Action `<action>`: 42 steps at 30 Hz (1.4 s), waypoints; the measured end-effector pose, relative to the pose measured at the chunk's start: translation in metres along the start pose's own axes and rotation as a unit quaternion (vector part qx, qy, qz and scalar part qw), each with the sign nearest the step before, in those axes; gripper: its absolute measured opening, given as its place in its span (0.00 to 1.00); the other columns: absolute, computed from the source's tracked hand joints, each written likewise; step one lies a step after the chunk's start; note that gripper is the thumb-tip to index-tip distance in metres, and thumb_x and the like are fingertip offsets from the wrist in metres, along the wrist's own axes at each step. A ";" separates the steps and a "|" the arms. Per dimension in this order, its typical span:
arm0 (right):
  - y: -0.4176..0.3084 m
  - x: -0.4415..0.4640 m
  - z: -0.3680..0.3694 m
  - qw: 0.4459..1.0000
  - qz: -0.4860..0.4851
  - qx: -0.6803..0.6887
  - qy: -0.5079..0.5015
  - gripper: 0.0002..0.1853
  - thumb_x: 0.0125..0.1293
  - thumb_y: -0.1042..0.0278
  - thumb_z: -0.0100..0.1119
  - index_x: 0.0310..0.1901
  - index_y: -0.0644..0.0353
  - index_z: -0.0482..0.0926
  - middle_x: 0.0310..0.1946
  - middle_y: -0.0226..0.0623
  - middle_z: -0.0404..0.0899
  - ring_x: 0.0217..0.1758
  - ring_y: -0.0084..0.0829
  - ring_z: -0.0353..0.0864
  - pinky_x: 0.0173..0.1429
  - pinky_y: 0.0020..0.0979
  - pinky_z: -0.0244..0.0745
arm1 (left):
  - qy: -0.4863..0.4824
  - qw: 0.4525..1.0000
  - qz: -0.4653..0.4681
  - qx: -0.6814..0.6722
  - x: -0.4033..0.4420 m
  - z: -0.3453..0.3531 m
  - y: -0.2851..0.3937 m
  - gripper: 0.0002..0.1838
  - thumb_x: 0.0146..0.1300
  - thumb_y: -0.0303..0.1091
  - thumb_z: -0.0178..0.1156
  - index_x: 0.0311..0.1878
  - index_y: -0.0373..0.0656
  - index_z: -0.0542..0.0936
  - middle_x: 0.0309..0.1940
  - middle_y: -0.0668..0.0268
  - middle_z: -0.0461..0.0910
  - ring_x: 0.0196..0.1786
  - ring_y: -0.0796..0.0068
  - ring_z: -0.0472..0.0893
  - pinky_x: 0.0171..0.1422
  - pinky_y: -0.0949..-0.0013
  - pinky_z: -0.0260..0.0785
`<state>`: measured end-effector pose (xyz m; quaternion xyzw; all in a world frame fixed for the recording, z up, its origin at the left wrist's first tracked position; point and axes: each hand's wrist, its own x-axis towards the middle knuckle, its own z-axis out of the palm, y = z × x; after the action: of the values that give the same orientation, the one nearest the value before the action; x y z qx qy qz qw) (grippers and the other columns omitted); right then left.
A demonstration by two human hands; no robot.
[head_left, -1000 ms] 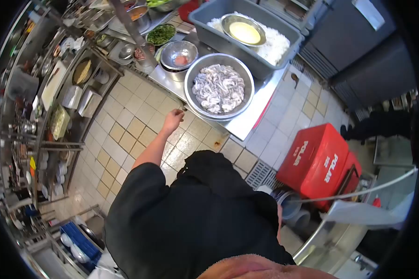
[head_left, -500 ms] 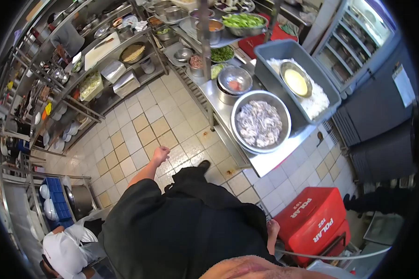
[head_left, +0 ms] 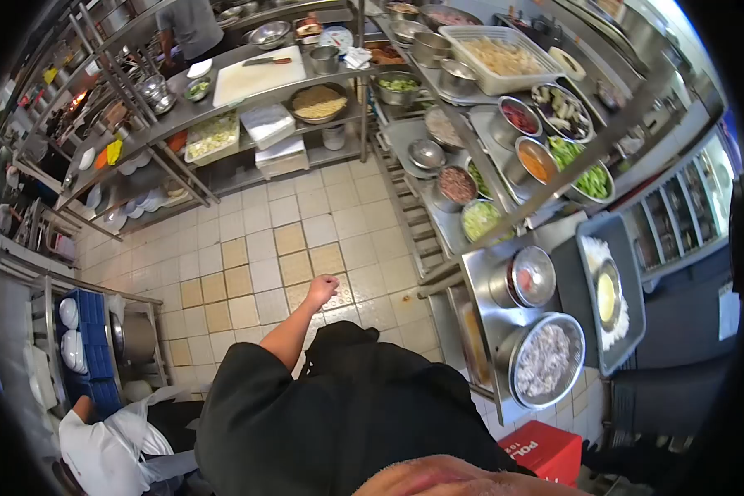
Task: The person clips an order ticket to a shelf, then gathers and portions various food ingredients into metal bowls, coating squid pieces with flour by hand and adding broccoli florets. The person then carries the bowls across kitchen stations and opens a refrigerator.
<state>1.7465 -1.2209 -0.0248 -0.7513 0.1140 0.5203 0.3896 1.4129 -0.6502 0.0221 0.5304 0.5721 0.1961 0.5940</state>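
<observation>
My left hand (head_left: 324, 289) is held out in front of my dark clothing, above the tiled floor, with its fingers curled in and nothing visible in them. It touches nothing. My right hand is out of sight. To the right, a large steel bowl (head_left: 577, 369) of pale, glistening pieces (head_left: 542, 360) stands on a steel table (head_left: 481, 269). Just behind it is a smaller metal bowl (head_left: 546, 276) with a little pink food inside. Beside them, a grey tub (head_left: 635, 318) holds white material and a bowl of yellow liquid (head_left: 607, 299).
A work table with a white cutting board (head_left: 244, 83) and knife (head_left: 266, 60) crosses the back left. Food containers fill the right-hand shelving. A person in white (head_left: 99, 442) is at lower left; another in grey (head_left: 192, 29) stands far back. A red box (head_left: 546, 450) is at lower right.
The view has swung to the left, so the bowls and red box now appear farther right. My right hand, seen half a second ago near the red box, has left view. My left hand stays curled.
</observation>
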 end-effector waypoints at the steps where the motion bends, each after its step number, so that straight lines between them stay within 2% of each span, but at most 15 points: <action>1: -0.023 0.007 0.018 1.000 -0.003 -0.027 -0.014 0.10 0.63 0.65 0.50 0.42 0.59 0.75 0.28 0.37 0.76 0.25 0.33 0.77 0.25 0.33 0.72 | 0.002 1.000 -0.001 -0.002 0.009 -0.009 0.009 0.08 0.62 0.32 0.58 0.39 0.38 0.79 0.29 0.64 0.80 0.29 0.74 0.81 0.27 0.73 0.68; 7: -0.152 0.052 0.116 0.985 -0.008 -0.153 -0.076 0.11 0.65 0.64 0.49 0.44 0.59 0.75 0.30 0.38 0.77 0.26 0.34 0.78 0.26 0.34 0.72 | 0.025 0.996 0.001 -0.088 0.069 -0.040 0.128 0.11 0.65 0.36 0.57 0.44 0.40 0.78 0.34 0.66 0.79 0.34 0.75 0.81 0.35 0.74 0.71; 10: -0.214 0.079 0.169 0.974 0.018 -0.206 -0.091 0.12 0.65 0.64 0.48 0.46 0.59 0.76 0.31 0.38 0.77 0.26 0.35 0.79 0.26 0.35 0.72 | 0.009 0.993 0.063 -0.095 0.137 -0.049 0.206 0.13 0.64 0.38 0.58 0.46 0.39 0.78 0.36 0.66 0.80 0.38 0.75 0.81 0.38 0.73 0.72; 14: -0.274 0.127 0.227 0.981 -0.018 -0.154 -0.113 0.12 0.66 0.64 0.48 0.46 0.59 0.75 0.32 0.38 0.77 0.26 0.35 0.79 0.26 0.34 0.72 | -0.034 0.981 0.160 -0.102 0.243 -0.044 0.332 0.15 0.65 0.40 0.58 0.48 0.38 0.77 0.37 0.65 0.79 0.37 0.76 0.81 0.39 0.74 0.72; 16: -0.302 0.160 0.249 0.985 -0.005 -0.141 -0.104 0.12 0.65 0.63 0.50 0.45 0.59 0.75 0.33 0.39 0.77 0.26 0.34 0.79 0.26 0.34 0.73 | -0.068 0.979 0.154 -0.114 0.285 -0.040 0.397 0.12 0.66 0.37 0.56 0.47 0.40 0.77 0.37 0.67 0.79 0.36 0.76 0.81 0.38 0.74 0.72; 20: -0.333 0.204 0.273 0.941 -0.184 -0.234 -0.163 0.12 0.63 0.63 0.53 0.44 0.60 0.75 0.32 0.39 0.76 0.26 0.34 0.79 0.25 0.34 0.73 | -0.095 0.971 0.158 -0.154 0.359 -0.036 0.482 0.09 0.67 0.35 0.55 0.45 0.41 0.77 0.38 0.67 0.79 0.35 0.75 0.81 0.38 0.72 0.74; 24: -0.397 0.204 0.318 0.951 -0.179 -0.205 -0.146 0.11 0.62 0.64 0.54 0.42 0.61 0.76 0.28 0.38 0.75 0.24 0.34 0.79 0.24 0.33 0.73 | -0.113 0.963 0.163 -0.183 0.412 -0.044 0.537 0.11 0.67 0.37 0.55 0.47 0.42 0.76 0.40 0.65 0.79 0.36 0.74 0.82 0.37 0.70 0.75; 26: -0.446 0.186 0.347 0.991 -0.090 -0.046 -0.093 0.04 0.59 0.68 0.59 0.35 0.57 0.79 0.22 0.30 0.74 0.21 0.26 0.76 0.22 0.29 0.69 | -0.121 0.962 0.176 -0.169 0.443 -0.051 0.560 0.13 0.67 0.39 0.55 0.48 0.42 0.75 0.41 0.65 0.79 0.36 0.74 0.82 0.36 0.71 0.75; 28: -0.482 0.184 0.372 0.995 -0.077 -0.054 -0.015 0.07 0.60 0.66 0.58 0.39 0.57 0.78 0.24 0.28 0.75 0.22 0.24 0.76 0.22 0.26 0.70 | -0.120 0.960 0.178 -0.180 0.480 -0.050 0.585 0.15 0.67 0.42 0.55 0.49 0.41 0.74 0.41 0.65 0.78 0.35 0.74 0.82 0.35 0.71 0.74; 30: -0.527 0.162 0.395 0.992 -0.116 -0.049 -0.014 0.08 0.61 0.66 0.58 0.41 0.58 0.78 0.25 0.28 0.76 0.23 0.23 0.77 0.24 0.25 0.72 | -0.100 0.962 0.176 -0.181 0.506 -0.047 0.614 0.18 0.66 0.45 0.56 0.48 0.38 0.73 0.42 0.63 0.76 0.33 0.73 0.81 0.31 0.72 0.72; 33: -0.531 0.127 0.426 0.989 -0.146 -0.009 0.032 0.08 0.62 0.66 0.59 0.41 0.57 0.77 0.27 0.28 0.77 0.24 0.22 0.78 0.26 0.25 0.73 | -0.099 0.963 0.198 -0.156 0.557 -0.026 0.643 0.23 0.63 0.49 0.59 0.42 0.33 0.76 0.33 0.60 0.78 0.25 0.71 0.79 0.23 0.72 0.73; 35: -0.551 0.109 0.452 0.982 -0.170 0.046 0.065 0.08 0.63 0.67 0.59 0.42 0.58 0.78 0.27 0.28 0.78 0.24 0.22 0.78 0.26 0.24 0.73 | -0.123 0.975 0.169 -0.076 0.574 -0.011 0.666 0.25 0.60 0.46 0.62 0.43 0.27 0.76 0.31 0.57 0.79 0.25 0.69 0.80 0.22 0.67 0.75; 36: -0.555 0.091 0.469 0.978 -0.176 0.082 0.076 0.08 0.63 0.67 0.59 0.42 0.58 0.79 0.27 0.28 0.78 0.23 0.21 0.78 0.25 0.23 0.72 | -0.121 0.981 0.148 -0.032 0.579 -0.005 0.676 0.27 0.56 0.41 0.63 0.45 0.21 0.74 0.32 0.52 0.79 0.26 0.65 0.82 0.22 0.65 0.77; 39: -0.589 0.047 0.524 0.963 -0.235 0.087 0.099 0.06 0.64 0.68 0.58 0.39 0.60 0.79 0.25 0.27 0.77 0.23 0.18 0.74 0.25 0.21 0.67 | -0.139 0.974 0.104 -0.143 0.612 0.014 0.681 0.23 0.53 0.34 0.64 0.42 0.20 0.73 0.31 0.51 0.78 0.25 0.64 0.82 0.22 0.66 0.78; 42: -0.662 0.007 0.568 0.944 -0.315 0.003 0.100 0.07 0.64 0.68 0.56 0.33 0.62 0.79 0.23 0.25 0.74 0.23 0.16 0.68 0.28 0.21 0.64 | -0.107 0.966 0.167 -0.164 0.614 0.005 0.680 0.15 0.53 0.29 0.64 0.36 0.25 0.73 0.27 0.53 0.78 0.22 0.65 0.81 0.22 0.67 0.78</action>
<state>1.7378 -0.3756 0.1903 -0.7956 -0.0883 0.2934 0.5227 1.8360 0.1083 0.3126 0.5313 0.3683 0.3258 0.6898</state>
